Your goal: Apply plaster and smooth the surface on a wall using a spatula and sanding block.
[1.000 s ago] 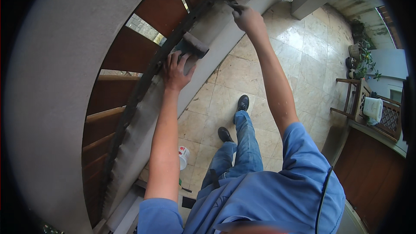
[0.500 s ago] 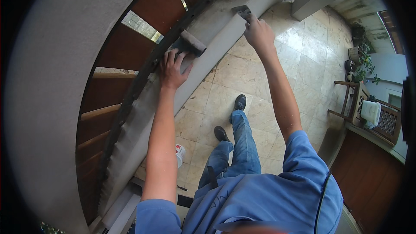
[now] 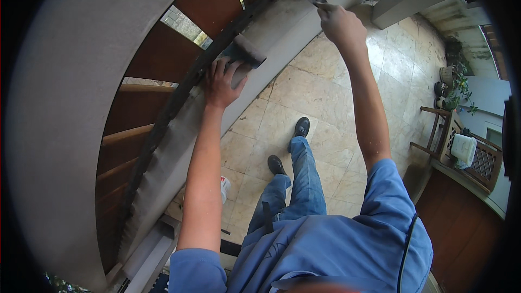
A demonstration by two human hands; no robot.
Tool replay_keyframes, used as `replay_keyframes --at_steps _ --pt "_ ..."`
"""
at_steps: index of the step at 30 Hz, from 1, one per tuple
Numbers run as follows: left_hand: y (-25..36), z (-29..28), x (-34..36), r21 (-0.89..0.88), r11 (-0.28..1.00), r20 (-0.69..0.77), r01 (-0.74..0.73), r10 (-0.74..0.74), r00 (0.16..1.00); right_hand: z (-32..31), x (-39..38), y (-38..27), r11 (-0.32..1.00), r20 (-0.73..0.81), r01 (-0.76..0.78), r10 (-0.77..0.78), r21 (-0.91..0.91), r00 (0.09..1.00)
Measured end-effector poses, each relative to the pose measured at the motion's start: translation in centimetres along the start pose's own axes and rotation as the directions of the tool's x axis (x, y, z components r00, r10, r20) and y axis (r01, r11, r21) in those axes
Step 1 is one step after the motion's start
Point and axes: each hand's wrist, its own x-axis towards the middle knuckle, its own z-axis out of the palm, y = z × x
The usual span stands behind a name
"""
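Observation:
My right hand [image 3: 343,28] is stretched far ahead, closed around the handle of a putty knife [image 3: 317,1]. The knife's blade is at the top of the low grey wall [image 3: 282,30], near a corner, partly in shadow. Nearer to me, my left hand [image 3: 222,84] reaches over the same wall top. Its fingers lie on a dark blue-grey piece with a curved, roll-like edge [image 3: 249,50], whose exact kind I cannot make out. The thumb sticks out to the right, and the hand hides part of the piece.
Brown slats [image 3: 163,57] in a dark frame run along the left. Pale floor tiles [image 3: 304,89] lie right of the wall, with my shoes [image 3: 302,126] on them. A white bucket [image 3: 224,189] shows behind my left forearm. A wooden bench [image 3: 448,135] and potted plants [image 3: 460,84] stand at right.
My right hand has moved farther away and to the right with the putty knife. My left hand and the curved piece sit slightly farther right in the picture; the view has shifted a little too.

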Motion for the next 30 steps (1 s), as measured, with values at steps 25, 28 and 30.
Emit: replay_keyframes --at_steps 25,28,30 --pt "-0.2 0.2 0.1 0.041 0.999 0.011 -0.007 0.007 1.000 8.6 1.2 4.7 0.967 -0.113 0.029 0.000 0.253 0.994" --pt "0.1 0.5 0.4 0.060 0.998 0.009 -0.013 0.013 1.000 9.3 0.9 4.4 0.962 -0.083 -0.023 0.047 0.273 0.995" --pt "0.2 0.6 0.3 0.057 0.998 -0.004 -0.024 0.024 1.000 9.3 1.2 4.6 0.944 -0.104 -0.006 0.042 0.330 0.994"
